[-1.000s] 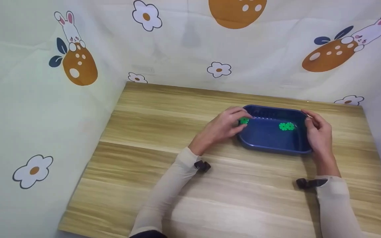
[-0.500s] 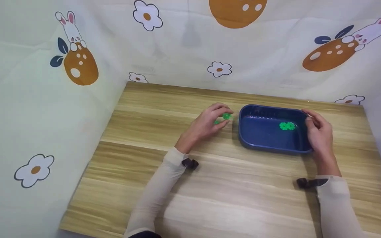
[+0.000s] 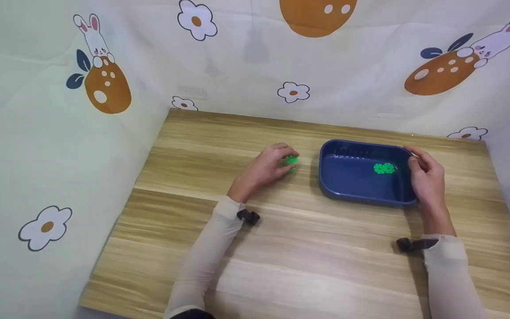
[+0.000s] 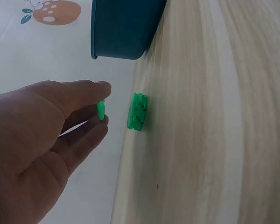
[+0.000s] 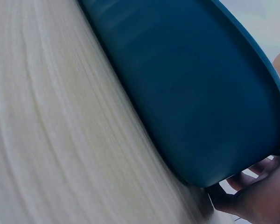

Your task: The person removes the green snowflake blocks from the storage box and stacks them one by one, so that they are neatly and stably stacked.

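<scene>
In the head view my left hand [image 3: 269,165] is low over the table, left of the tray. Between its thumb and fingertip it pinches a thin green flower-shaped disc [image 4: 101,110], seen edge-on in the left wrist view. Just beyond those fingertips, on the wood, sits a small clump of green discs [image 4: 137,112]. My right hand [image 3: 428,177] grips the right end of a dark blue rectangular tray [image 3: 368,202], thumb at the rim. Two green flower-shaped discs [image 3: 384,169] lie side by side inside the tray, toward its right.
A wood-grain table [image 3: 326,257] carries everything. Pale cloth [image 3: 237,66] printed with flowers and rabbits hangs behind it and along the sides. Black wrist cameras are strapped over both sleeves.
My left hand has moved left, from over the tray's left end to the clump on the table, a green disc still in its fingers. The right hand and tray have stayed put.
</scene>
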Motion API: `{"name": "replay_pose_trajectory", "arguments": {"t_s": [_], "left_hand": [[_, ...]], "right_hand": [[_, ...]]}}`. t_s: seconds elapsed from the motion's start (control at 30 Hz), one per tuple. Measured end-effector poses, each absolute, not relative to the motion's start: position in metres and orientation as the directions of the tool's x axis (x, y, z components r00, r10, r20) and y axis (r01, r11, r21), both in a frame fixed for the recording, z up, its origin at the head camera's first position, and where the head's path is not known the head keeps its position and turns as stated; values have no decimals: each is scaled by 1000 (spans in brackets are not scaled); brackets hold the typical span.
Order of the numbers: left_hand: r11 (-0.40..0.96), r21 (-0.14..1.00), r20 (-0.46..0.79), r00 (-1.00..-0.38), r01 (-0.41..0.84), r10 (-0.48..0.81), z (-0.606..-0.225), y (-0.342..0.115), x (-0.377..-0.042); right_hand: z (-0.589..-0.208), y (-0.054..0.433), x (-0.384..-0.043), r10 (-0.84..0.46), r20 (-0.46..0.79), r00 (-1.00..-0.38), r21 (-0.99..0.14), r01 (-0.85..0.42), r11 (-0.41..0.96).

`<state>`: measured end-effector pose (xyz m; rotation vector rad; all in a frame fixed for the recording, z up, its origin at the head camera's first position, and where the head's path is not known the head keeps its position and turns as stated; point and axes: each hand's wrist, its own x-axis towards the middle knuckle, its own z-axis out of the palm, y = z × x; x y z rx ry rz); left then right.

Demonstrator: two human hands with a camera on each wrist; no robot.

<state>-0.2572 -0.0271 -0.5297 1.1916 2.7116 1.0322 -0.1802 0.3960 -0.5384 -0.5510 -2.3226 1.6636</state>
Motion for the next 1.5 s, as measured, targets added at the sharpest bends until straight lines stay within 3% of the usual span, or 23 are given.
{"name": "replay_pose_trajectory", "arguments": {"t_s": [0.7,1.5], "left_hand": [[527,584,119,-707,618,697,-539,-30,-262],[524,586,114,-703,618,702,-541,-29,-260]], "right_hand": [[-537,396,-180,422,-26,-906,-944,162,289],[-541,396,-180,422,-17,-906,-945,152,288]]}}
